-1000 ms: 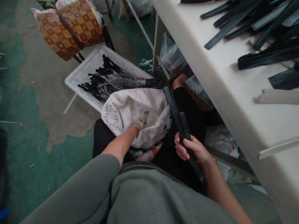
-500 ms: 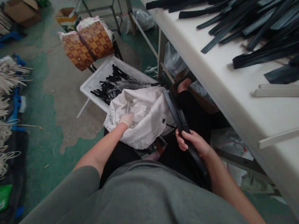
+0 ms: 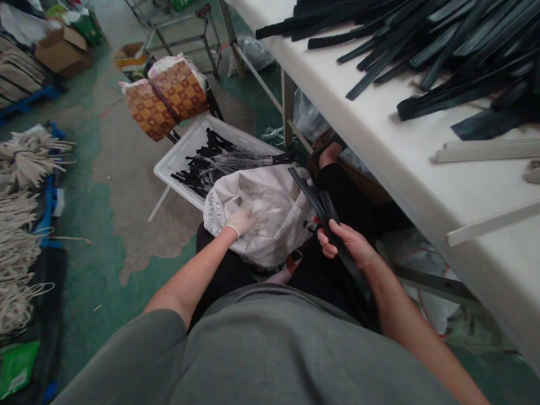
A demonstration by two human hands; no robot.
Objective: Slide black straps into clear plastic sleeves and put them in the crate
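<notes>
My left hand (image 3: pixel 244 221), in a pale glove, reaches into the mouth of a white woven sack (image 3: pixel 273 247) on my lap. White pieces lie in the sack, too blurred to name. The fingers are smeared, so whether they grip anything cannot be told. My right hand (image 3: pixel 345 242) is closed round a few long black straps (image 3: pixel 328 211), held at a slant beside the sack's right side. Their lower ends run down along my right thigh.
A white tray (image 3: pixel 169 167) with black strips stands beyond the sack, before a chair with a checked cushion (image 3: pixel 166 96). At right is a white table (image 3: pixel 353 118) bearing black straps (image 3: pixel 391 55) and beige strips (image 3: pixel 502 147). Beige cord bundles (image 3: pixel 2 236) lie at left.
The view has shifted a little, moving the floor items rightward. My left hand shows more of its back over the sack's contents. My right hand still holds the straps.
</notes>
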